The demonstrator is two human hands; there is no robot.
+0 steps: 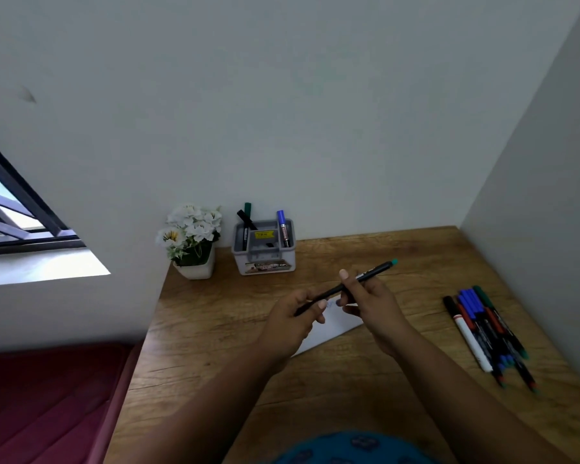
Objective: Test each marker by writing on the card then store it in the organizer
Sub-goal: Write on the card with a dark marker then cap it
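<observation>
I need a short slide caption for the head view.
Both hands hold a black marker above the card, organizer behind.

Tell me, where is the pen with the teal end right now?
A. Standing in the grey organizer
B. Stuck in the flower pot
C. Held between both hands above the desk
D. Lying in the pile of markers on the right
C: the left hand and the right hand both grip the black marker, raised over the white card.
</observation>
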